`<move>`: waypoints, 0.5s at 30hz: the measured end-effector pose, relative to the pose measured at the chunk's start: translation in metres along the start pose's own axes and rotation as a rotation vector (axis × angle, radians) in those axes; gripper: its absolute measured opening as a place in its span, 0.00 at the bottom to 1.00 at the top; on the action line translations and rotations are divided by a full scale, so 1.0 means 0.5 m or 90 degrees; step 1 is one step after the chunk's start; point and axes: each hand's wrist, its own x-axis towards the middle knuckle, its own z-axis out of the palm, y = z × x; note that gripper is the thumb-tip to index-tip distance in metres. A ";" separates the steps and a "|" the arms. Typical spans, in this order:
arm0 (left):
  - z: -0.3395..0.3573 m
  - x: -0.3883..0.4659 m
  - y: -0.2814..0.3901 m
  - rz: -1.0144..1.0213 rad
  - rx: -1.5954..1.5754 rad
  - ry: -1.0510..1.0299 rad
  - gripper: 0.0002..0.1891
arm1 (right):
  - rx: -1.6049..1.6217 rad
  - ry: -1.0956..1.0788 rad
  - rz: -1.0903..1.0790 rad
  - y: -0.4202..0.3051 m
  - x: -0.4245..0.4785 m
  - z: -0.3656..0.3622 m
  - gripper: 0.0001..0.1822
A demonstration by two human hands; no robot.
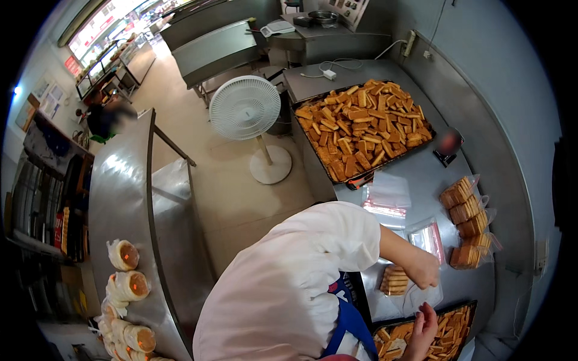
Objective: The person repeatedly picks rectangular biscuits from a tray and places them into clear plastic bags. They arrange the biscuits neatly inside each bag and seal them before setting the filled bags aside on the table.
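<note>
My left hand is curled with its fingers closed on a clear plastic bag above the steel table. My right hand is at the bag's near edge, over a lower tray of toasted bread pieces; its fingertips meet or nearly meet the plastic, and its grip is unclear. Beside the left wrist, a neat stack of bread sticks rests on the table. Flat zip bags lie just past the left forearm, and more empty bags lie farther along.
A large dark tray heaped with toasted bread pieces occupies the far table end. Filled bags line the wall side near a small stand. A white fan stands on the floor. Wrapped round goods sit on another steel table.
</note>
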 end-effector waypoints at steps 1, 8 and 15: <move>-0.018 -0.016 -0.015 -0.013 0.020 0.021 0.08 | -0.064 0.034 -0.105 0.035 -0.002 0.002 0.16; -0.099 0.055 0.196 -0.391 -0.033 -0.423 0.11 | -0.292 0.259 -0.495 0.235 -0.063 0.049 0.17; 0.042 0.004 0.188 -0.542 0.048 -0.041 0.09 | 0.116 0.305 0.172 0.138 -0.096 0.097 0.15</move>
